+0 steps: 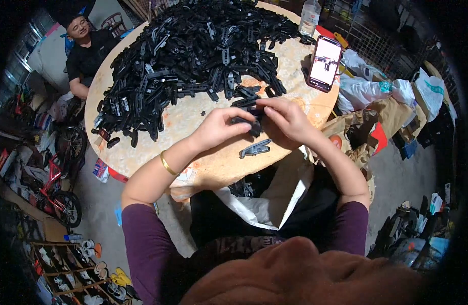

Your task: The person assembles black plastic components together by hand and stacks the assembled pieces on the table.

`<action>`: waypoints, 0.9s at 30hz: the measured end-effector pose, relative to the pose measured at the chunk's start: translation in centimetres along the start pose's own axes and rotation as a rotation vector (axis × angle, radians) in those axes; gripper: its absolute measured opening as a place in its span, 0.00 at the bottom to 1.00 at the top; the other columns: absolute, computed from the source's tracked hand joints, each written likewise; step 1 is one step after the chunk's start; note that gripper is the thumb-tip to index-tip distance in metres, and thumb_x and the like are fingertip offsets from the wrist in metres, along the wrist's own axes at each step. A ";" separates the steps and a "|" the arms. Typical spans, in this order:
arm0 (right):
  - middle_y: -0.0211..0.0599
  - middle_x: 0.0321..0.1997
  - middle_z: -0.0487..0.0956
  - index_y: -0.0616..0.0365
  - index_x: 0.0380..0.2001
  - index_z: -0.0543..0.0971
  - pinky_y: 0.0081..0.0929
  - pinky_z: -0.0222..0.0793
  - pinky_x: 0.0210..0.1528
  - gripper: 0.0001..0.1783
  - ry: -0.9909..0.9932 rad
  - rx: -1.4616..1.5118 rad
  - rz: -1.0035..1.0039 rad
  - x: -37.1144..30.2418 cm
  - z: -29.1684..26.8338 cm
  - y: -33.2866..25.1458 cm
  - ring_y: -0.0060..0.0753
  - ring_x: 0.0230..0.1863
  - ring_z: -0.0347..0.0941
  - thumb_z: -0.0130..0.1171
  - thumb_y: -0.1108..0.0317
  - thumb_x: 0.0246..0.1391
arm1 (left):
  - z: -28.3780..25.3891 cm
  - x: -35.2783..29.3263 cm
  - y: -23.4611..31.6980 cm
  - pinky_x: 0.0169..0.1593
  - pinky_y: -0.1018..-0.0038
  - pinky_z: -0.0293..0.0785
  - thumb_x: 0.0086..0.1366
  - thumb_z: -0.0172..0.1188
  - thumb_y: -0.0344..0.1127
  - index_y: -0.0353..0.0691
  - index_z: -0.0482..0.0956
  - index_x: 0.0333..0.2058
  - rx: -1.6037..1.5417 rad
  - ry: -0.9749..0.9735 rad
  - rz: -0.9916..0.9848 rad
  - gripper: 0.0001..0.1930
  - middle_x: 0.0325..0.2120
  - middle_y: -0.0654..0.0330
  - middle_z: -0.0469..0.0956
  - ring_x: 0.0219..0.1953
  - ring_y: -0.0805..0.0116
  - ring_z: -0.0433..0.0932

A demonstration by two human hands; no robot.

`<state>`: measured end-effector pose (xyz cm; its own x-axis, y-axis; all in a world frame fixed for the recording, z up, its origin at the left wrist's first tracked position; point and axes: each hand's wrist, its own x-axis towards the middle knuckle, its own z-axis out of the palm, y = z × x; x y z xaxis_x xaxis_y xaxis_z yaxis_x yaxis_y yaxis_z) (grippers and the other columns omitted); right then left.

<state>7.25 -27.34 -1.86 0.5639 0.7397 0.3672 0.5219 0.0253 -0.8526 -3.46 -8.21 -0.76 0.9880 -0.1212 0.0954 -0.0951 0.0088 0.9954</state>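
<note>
My left hand (pixel 225 125) is closed around a small black plastic part (pixel 254 128), gripped between thumb and fingers over the near side of the table. Close beside it is my right hand (pixel 289 119), its thumb and fingers drawn together at the black parts; what they hold is hidden. Just beyond the hands, more black parts (pixel 246 92) lie at the edge of a large heap of black plastic parts (pixel 193 48). One loose black part (pixel 255 148) rests on the tabletop nearer to me. An open white sack (pixel 267 216) in my lap has black parts inside.
The round table (pixel 142 152) has a patterned cover. A propped phone (pixel 325 63) and a clear bottle (pixel 309 19) stand at its right side. Paper and plastic bags (pixel 366 122) crowd the right. Another person (pixel 86 48) sits far left, above a red bicycle (pixel 56 175) and shoe rack (pixel 66 269).
</note>
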 end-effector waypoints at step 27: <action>0.49 0.26 0.78 0.60 0.25 0.81 0.36 0.71 0.36 0.24 -0.082 -0.672 0.196 12.5 1.4 2.2 0.45 0.31 0.76 0.58 0.46 0.44 | -3.7 2.2 -1.9 0.28 0.79 0.75 0.63 0.51 0.32 0.34 0.62 0.51 0.029 0.332 0.064 0.18 0.30 0.60 0.74 0.28 0.75 0.74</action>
<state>14.53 -17.13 0.35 0.6518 0.7372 0.1782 0.7128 -0.5151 -0.4761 -0.64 -4.83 -2.46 0.9652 0.2081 0.1583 -0.1570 -0.0230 0.9873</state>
